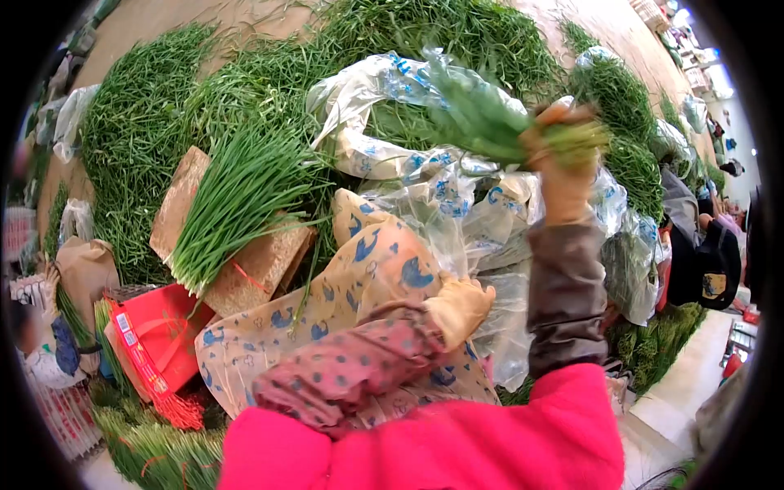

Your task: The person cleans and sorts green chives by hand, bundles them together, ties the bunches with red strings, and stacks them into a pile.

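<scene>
Blurred, the person's right hand [565,159] is held out to the right, fingers clamped around a bunch of green stalks [486,122] over crumpled clear plastic [445,192] printed in blue. The left hand [462,309] rests lower, against plastic; I can't tell whether its fingers grip it. Further left, long green stalks [245,196] lie across brown boards [265,265].

I see the person's left forearm [355,367] slanting across the body in a dotted sleeve [392,333], the left hand [460,309] right of the red box [181,331], fingers slightly bent. The right arm [569,286] reaches forward, its blurred right hand [565,167] curled closed, farther right and beyond that box.
</scene>
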The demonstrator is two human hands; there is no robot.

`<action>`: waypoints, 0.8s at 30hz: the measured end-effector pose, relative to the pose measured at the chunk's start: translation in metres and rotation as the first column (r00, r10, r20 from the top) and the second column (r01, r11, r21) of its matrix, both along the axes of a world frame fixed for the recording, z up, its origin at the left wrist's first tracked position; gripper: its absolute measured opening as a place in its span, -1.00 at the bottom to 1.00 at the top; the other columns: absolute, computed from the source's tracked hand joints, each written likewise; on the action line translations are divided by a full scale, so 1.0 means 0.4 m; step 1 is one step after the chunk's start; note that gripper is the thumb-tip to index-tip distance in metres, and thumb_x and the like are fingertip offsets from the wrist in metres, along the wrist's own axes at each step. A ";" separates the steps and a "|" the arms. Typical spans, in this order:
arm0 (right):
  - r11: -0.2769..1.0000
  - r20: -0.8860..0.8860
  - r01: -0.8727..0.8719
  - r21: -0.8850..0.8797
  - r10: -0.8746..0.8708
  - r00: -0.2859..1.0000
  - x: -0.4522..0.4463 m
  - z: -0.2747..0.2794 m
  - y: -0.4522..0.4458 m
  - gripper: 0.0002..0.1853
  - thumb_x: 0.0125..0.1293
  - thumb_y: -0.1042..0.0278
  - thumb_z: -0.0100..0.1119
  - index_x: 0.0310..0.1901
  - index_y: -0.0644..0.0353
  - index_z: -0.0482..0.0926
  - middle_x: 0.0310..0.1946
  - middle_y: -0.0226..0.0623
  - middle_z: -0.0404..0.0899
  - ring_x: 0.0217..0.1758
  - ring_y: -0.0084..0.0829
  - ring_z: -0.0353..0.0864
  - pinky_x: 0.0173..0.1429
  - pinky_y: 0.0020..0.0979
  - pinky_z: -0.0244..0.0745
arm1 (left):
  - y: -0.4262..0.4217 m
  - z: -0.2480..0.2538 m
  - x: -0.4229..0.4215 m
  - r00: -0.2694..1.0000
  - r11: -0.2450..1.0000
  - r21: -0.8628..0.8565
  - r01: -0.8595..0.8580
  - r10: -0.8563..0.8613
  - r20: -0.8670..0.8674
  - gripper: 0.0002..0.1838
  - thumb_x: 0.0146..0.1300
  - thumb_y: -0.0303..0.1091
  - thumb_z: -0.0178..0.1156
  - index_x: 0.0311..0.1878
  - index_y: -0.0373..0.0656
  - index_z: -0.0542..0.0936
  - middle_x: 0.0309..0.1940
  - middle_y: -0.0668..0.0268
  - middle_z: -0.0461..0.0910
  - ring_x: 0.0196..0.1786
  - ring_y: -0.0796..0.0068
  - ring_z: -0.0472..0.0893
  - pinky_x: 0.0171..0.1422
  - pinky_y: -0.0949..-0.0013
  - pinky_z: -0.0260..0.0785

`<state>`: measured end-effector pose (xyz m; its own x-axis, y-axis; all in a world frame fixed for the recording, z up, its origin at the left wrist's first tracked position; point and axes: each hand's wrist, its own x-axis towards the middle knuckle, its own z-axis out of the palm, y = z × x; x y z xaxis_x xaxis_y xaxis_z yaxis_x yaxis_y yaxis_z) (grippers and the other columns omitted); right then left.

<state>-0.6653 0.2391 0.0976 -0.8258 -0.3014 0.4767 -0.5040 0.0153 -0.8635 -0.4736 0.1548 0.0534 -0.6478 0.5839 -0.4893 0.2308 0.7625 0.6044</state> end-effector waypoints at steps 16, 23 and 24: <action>0.980 0.077 -0.173 -0.102 0.181 0.981 0.184 0.193 -0.183 -0.60 0.10 0.77 0.21 -0.01 0.24 0.47 -0.14 -0.31 0.55 -0.11 -0.52 0.53 -0.07 -0.53 0.49 | -0.407 0.155 0.404 0.610 0.196 0.606 -0.771 0.501 0.614 -0.31 0.27 -0.15 0.27 0.40 -0.17 0.30 0.17 0.19 0.52 0.14 0.31 0.55 0.18 0.26 0.41; 0.794 -0.395 -0.604 -0.069 0.534 0.747 0.517 0.273 -0.430 -0.67 0.00 0.61 0.32 -0.16 0.17 0.53 -0.15 -0.24 0.59 -0.02 -0.30 0.55 0.08 -0.28 0.48 | -0.388 0.121 0.467 0.761 -0.382 0.726 -0.572 0.084 0.644 -0.04 0.19 0.12 0.26 0.50 -0.12 0.03 0.33 0.15 0.33 0.27 0.27 0.45 0.29 0.19 0.34; 0.749 -0.421 -0.661 -0.045 0.585 0.693 0.561 0.265 -0.452 -0.70 -0.02 0.56 0.34 -0.21 0.16 0.56 -0.17 -0.24 0.60 -0.02 -0.26 0.56 0.09 -0.24 0.48 | -0.396 0.133 0.480 0.725 -0.512 0.680 -0.524 0.150 0.672 -0.03 0.17 0.19 0.24 0.48 -0.12 0.06 0.31 0.16 0.35 0.27 0.28 0.45 0.28 0.17 0.36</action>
<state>-0.4411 0.0584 0.2035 -0.2354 -0.5619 0.7930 -0.6090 -0.5506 -0.5709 -0.2817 -0.0038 0.1065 -0.9943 0.0171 0.1049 0.0376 -0.8669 0.4970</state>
